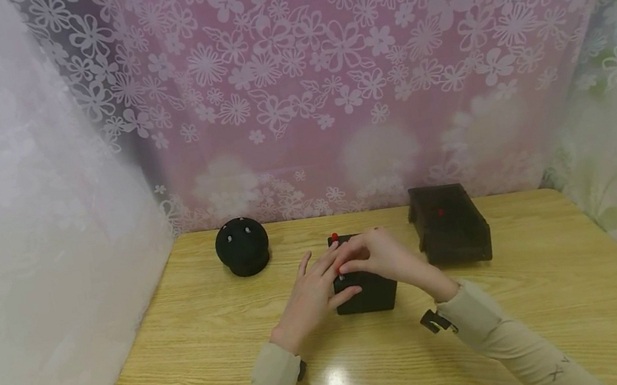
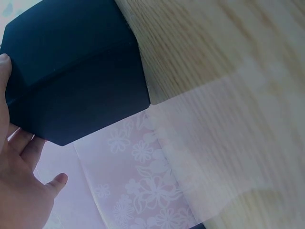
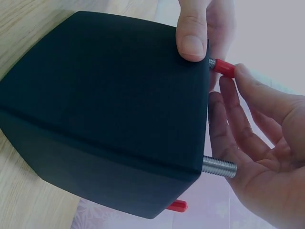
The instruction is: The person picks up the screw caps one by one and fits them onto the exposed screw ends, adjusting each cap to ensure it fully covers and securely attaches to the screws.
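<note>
A black block point(image 1: 374, 292) with threaded metal studs sits on the wooden table between both hands. My left hand point(image 1: 311, 292) holds its left side, the thumb point(image 3: 192, 43) pressing the near face and other fingers partly hidden behind. With thumb and fingertips, my right hand point(image 1: 383, 254) pinches a red cap point(image 3: 225, 68) on one stud, whose thread shows between cap and block. A bare stud point(image 3: 219, 167) sticks out of the same side. Another red cap point(image 3: 178, 206) shows past a block edge in the right wrist view.
A round black knob-shaped piece point(image 1: 242, 249) with several small pale studs stands at the back left of the table point(image 1: 193, 383). At the back right is a dark raised stand point(image 1: 452, 234) with a red spot on top. Flowered curtains point(image 1: 328, 83) hang behind and at the sides.
</note>
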The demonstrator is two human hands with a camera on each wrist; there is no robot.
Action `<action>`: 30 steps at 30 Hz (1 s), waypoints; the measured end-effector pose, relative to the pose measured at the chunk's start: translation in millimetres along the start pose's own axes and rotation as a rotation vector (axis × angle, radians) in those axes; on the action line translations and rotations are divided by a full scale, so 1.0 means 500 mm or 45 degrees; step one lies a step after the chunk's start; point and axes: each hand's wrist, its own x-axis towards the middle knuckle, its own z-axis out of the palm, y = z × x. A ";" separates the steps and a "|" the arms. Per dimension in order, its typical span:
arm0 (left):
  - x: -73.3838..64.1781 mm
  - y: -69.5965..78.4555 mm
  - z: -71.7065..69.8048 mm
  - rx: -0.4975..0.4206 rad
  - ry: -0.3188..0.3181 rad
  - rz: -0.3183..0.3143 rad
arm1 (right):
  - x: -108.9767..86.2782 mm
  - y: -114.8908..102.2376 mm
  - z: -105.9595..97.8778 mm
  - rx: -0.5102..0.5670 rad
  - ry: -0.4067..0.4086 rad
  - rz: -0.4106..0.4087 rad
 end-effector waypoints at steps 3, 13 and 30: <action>0.000 0.001 -0.001 0.005 0.006 0.003 | -0.001 0.000 0.001 -0.031 0.013 -0.010; 0.000 0.003 -0.002 0.009 0.028 0.024 | -0.003 0.002 0.001 -0.025 0.005 -0.020; 0.001 0.005 -0.002 -0.022 0.024 0.008 | -0.030 0.031 -0.041 0.234 0.318 0.086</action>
